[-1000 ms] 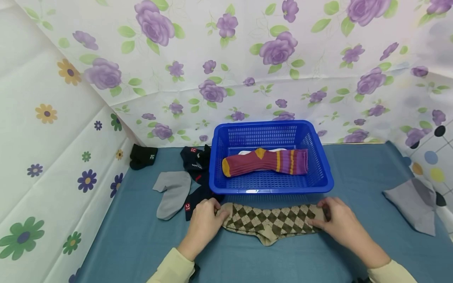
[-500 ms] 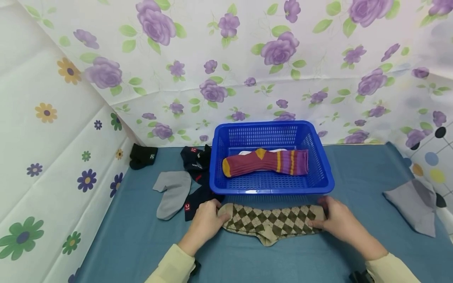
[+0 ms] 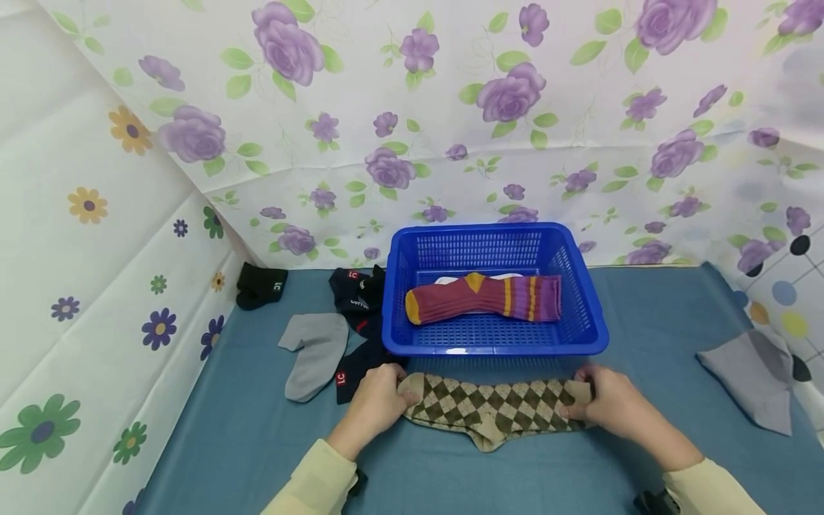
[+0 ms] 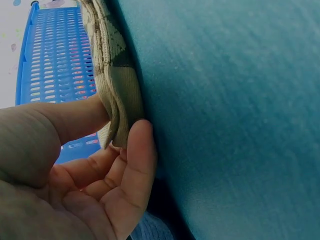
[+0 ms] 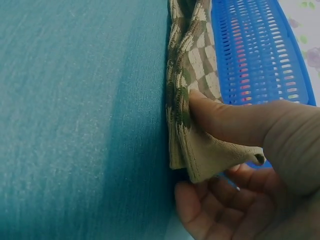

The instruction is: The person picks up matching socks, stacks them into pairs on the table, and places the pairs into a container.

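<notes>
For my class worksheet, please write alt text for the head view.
A person's left hand and right hand hold opposite ends of stacked argyle socks in front of a blue basket containing a maroon-and-purple sock. A gray sock and dark socks lie at left.

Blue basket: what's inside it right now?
In the blue basket, a maroon, yellow and purple sock lies on top. Edges of something white show beneath; the sock covers the rest, so I can't tell what it is.
</notes>
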`<act>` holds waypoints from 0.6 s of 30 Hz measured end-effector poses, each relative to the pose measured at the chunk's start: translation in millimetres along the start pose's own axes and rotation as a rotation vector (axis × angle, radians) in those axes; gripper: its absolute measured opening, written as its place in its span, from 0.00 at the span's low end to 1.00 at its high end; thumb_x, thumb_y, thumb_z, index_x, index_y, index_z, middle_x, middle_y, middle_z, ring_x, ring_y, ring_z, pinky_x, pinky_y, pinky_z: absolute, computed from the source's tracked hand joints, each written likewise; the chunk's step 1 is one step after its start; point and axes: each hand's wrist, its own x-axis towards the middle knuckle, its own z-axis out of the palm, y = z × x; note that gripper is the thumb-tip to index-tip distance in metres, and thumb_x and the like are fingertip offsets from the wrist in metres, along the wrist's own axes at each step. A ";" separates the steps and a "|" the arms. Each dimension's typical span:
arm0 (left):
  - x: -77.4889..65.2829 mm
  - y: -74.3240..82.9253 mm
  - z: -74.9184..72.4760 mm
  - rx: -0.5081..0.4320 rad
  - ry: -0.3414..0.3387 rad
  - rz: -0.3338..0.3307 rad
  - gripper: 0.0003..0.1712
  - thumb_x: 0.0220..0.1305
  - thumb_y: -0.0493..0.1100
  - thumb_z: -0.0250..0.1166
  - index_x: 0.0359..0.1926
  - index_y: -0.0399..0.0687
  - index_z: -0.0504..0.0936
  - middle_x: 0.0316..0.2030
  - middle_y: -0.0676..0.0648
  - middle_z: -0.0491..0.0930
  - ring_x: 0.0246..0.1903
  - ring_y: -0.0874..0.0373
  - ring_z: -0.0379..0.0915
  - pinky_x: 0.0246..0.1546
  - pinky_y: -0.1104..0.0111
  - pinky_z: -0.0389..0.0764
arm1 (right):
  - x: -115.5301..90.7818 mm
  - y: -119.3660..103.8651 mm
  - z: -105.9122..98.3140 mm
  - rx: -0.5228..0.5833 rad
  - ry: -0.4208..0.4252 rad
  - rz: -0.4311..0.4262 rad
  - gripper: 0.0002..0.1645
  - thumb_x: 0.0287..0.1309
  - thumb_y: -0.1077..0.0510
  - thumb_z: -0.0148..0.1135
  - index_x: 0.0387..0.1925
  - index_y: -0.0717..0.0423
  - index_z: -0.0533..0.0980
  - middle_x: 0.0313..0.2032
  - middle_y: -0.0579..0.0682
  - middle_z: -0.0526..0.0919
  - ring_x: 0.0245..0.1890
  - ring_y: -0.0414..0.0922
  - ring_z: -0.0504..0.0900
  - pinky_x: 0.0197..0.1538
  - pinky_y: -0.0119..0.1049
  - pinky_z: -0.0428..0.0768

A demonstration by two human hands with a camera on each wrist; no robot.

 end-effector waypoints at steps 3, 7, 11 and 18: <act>-1.1 0.8 -0.9 0.013 -0.002 -0.001 0.12 0.50 0.47 0.72 0.29 0.47 0.78 0.17 0.53 0.71 0.15 0.60 0.65 0.14 0.67 0.64 | 0.3 0.0 0.6 0.009 -0.026 0.009 0.41 0.34 0.38 0.76 0.44 0.59 0.71 0.25 0.49 0.73 0.23 0.43 0.70 0.23 0.36 0.68; -3.7 2.4 -2.9 0.009 -0.012 0.001 0.14 0.50 0.47 0.72 0.24 0.47 0.75 0.12 0.54 0.64 0.12 0.61 0.61 0.12 0.69 0.60 | 0.4 0.4 1.3 0.017 -0.072 0.009 0.35 0.34 0.40 0.76 0.39 0.59 0.74 0.19 0.47 0.70 0.19 0.42 0.67 0.22 0.36 0.66; -6.7 3.8 -6.1 -0.024 -0.045 0.001 0.14 0.50 0.45 0.72 0.25 0.46 0.74 0.12 0.55 0.62 0.12 0.61 0.60 0.12 0.69 0.61 | -1.3 1.8 1.7 0.004 -0.097 -0.030 0.26 0.36 0.42 0.75 0.22 0.53 0.69 0.15 0.43 0.63 0.16 0.39 0.62 0.20 0.33 0.62; -10.6 2.1 -13.3 -0.105 -0.118 0.055 0.12 0.51 0.40 0.71 0.36 0.44 0.80 0.15 0.52 0.70 0.14 0.62 0.63 0.14 0.69 0.65 | -7.6 1.3 -1.2 -0.025 -0.150 -0.072 0.25 0.34 0.43 0.76 0.30 0.51 0.75 0.23 0.41 0.71 0.22 0.39 0.67 0.24 0.34 0.67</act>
